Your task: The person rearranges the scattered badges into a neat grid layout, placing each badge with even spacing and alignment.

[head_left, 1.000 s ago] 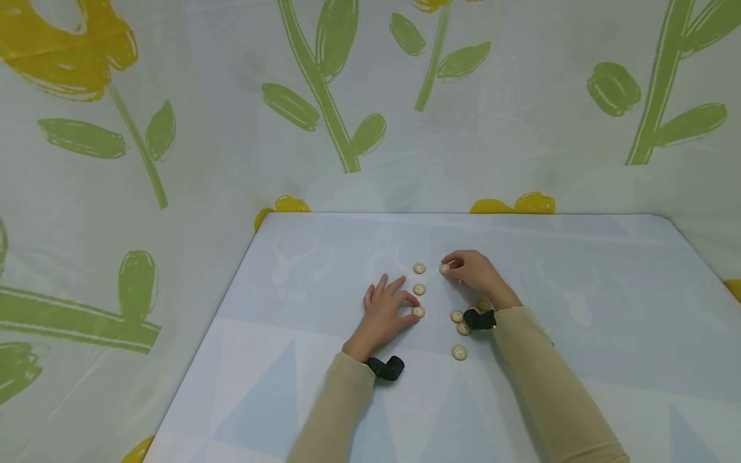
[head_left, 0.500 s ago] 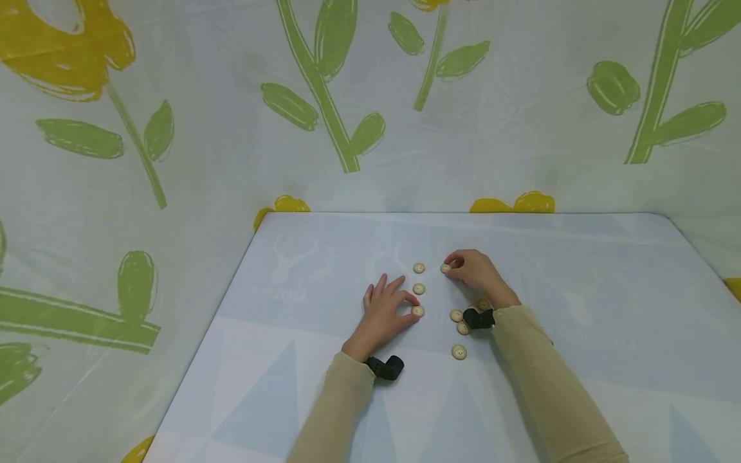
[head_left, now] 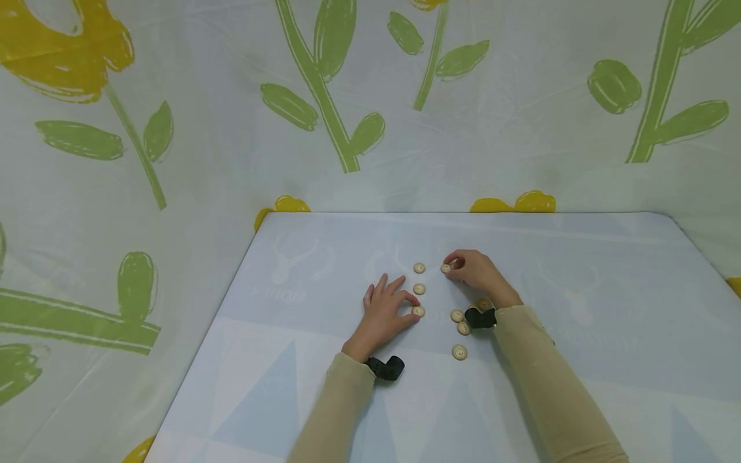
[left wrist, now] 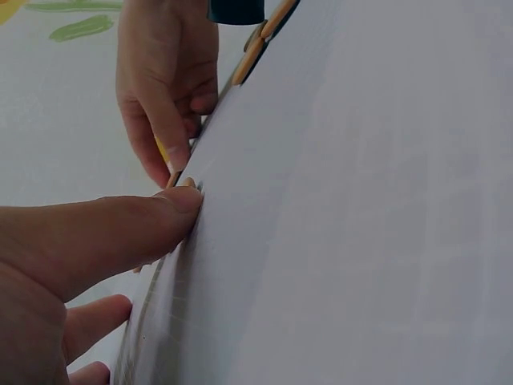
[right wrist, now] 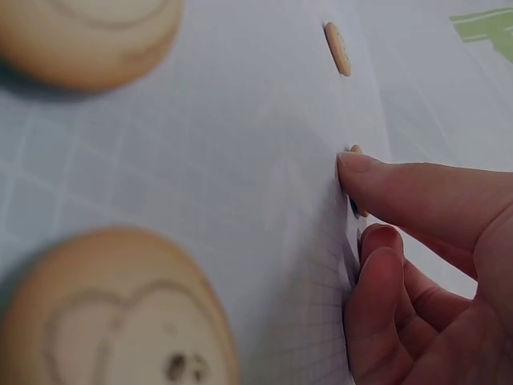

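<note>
In the head view my left hand [head_left: 384, 315] lies on the table and pinches a small round wooden disc [head_left: 418, 311] between thumb and forefinger, its other fingers spread. Two more discs continue the column beyond it: a middle disc [head_left: 419, 289] and a far disc [head_left: 419, 268]. To the right of the far one, my right hand [head_left: 473, 270] pinches another wooden disc [head_left: 446, 268] at the table surface. From the right wrist, a near disc [right wrist: 120, 321] shows a drawn animal face with ears. The left thumb [left wrist: 152, 220] hides most of its disc in the left wrist view.
Several loose discs [head_left: 457, 316] lie by the right wrist, partly under its black wrist camera [head_left: 480, 318]. A single disc [head_left: 460, 352] lies nearer to me. The pale table [head_left: 579, 257] meets a flower-printed cloth [head_left: 521, 128] at the back.
My right hand has shifted its disc very slightly to the right. The left hand and the other discs stay where they were.
</note>
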`<state>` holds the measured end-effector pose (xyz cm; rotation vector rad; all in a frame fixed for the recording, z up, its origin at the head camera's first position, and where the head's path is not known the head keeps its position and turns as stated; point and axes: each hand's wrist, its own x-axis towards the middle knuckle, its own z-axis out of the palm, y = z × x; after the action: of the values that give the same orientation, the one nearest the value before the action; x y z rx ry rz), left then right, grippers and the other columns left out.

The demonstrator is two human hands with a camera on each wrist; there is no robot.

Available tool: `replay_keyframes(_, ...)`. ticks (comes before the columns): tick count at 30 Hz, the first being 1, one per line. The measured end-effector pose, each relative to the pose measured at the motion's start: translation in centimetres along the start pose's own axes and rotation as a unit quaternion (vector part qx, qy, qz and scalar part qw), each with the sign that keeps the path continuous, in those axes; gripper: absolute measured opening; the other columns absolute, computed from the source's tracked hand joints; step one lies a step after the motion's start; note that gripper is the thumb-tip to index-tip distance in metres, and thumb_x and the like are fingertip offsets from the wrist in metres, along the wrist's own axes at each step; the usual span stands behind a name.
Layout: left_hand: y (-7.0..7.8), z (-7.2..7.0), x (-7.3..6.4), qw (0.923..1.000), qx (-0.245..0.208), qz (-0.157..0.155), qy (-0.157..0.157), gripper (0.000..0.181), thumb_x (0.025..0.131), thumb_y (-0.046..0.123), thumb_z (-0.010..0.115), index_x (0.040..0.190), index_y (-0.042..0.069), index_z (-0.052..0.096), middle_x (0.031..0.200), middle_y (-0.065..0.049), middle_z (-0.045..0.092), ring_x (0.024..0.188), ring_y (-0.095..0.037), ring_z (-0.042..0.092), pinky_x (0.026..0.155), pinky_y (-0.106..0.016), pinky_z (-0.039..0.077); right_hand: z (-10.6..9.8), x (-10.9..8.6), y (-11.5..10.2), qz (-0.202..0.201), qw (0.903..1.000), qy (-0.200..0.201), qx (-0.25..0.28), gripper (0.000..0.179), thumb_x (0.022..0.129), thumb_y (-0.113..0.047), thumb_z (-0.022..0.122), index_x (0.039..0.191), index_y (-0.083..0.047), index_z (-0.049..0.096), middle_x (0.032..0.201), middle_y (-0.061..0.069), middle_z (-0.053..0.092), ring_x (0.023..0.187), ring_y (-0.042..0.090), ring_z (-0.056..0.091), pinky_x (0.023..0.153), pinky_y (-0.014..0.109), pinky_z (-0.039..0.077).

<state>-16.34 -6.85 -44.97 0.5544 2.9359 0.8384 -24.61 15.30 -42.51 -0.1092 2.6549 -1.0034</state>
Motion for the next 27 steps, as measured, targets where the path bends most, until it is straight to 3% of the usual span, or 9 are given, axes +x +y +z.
replay_keyframes(27, 0.19, -0.3, -0.07, 1.0, -0.006, 0.006, 0.001, 0.016, 0.078, 0.038, 0.066, 0.09, 0.028, 0.061, 0.141, -0.003, 0.033, 0.134, -0.032, 0.008, 0.099, -0.054, 0.005, 0.18, 0.2, 0.18, -0.003, 1.0, 0.001, -0.004, 0.025, 0.081, -0.02, 0.064, 0.105, -0.012, 0.058, 0.088, 0.008, 0.052, 0.072, 0.022, 0.05, 0.063, 0.03, 0.042)
